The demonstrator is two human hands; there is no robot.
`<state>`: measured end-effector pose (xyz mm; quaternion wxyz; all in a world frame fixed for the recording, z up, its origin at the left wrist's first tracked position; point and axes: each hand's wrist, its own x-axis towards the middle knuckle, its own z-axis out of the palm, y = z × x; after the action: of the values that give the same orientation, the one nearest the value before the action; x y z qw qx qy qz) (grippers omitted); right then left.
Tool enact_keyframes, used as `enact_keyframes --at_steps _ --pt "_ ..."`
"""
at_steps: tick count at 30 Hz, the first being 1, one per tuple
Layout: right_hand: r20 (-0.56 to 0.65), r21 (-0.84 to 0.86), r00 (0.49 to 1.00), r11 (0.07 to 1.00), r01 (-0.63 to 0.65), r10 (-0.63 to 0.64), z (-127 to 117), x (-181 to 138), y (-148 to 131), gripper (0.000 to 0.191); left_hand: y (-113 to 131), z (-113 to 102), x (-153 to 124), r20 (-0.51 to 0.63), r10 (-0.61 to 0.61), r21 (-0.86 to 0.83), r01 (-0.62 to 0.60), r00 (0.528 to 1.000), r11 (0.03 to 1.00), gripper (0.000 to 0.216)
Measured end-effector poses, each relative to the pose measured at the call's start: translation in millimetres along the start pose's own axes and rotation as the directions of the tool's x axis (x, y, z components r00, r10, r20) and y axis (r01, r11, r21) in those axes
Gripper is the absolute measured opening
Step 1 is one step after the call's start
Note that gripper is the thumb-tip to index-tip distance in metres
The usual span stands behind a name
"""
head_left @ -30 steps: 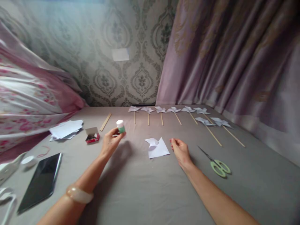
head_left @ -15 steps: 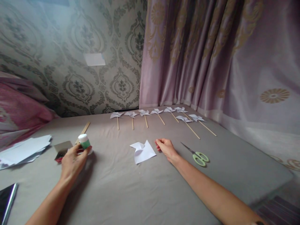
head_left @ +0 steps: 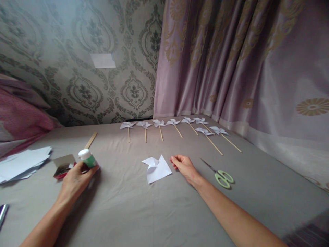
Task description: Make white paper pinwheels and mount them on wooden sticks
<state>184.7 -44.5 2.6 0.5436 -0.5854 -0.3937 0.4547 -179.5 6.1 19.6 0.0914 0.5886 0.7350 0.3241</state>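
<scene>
My left hand is wrapped around a green-and-white glue bottle with a white cap. The bottle leans to the left, just above or on the cloth; its lower part is hidden by my fingers. A partly folded white paper pinwheel lies between my hands, with some of its corners bent inward. Beside its right edge rests my right hand, fingers closed in a pinch. Whether anything sits between those fingertips is hidden. To the right of that hand lie green-handled scissors.
Several finished pinwheels on sticks line the back of the cloth-covered surface. Behind my left hand are loose wooden sticks and an open small red box. White paper sheets are stacked at far left.
The view has shifted slightly. The glue bottle in my left hand tilts further left, and that hand sits a little lower. My right hand stays beside the paper.
</scene>
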Motion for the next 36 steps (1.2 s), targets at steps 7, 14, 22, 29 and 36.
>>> enact_keyframes --at_steps 7,14,22,29,36 --pt "0.002 -0.032 1.000 0.999 0.028 -0.028 0.4 0.1 1.2 0.030 2.5 0.7 -1.1 0.023 -0.055 0.133 0.051 0.998 0.990 0.022" --pt "-0.002 -0.083 0.999 0.995 0.049 -0.049 -1.0 0.7 5.2 0.031 6.9 -1.7 -8.2 0.013 -0.036 0.207 0.032 0.999 0.978 0.022" --pt "0.028 -0.168 0.996 0.982 0.084 -0.080 -4.2 5.1 14.5 0.028 21.6 -6.5 -19.9 0.083 -0.074 0.116 0.064 0.994 0.991 0.026" --pt "0.067 -0.280 0.983 0.943 0.181 -0.169 -6.3 1.0 10.8 0.011 28.7 -10.3 -32.6 0.146 -0.058 0.302 0.011 0.988 0.953 0.039" --pt "0.358 -0.528 0.848 0.664 0.529 -0.391 -6.7 -17.5 8.3 0.014 31.9 -9.8 -59.1 0.263 0.056 0.197 -0.110 0.963 0.974 0.044"
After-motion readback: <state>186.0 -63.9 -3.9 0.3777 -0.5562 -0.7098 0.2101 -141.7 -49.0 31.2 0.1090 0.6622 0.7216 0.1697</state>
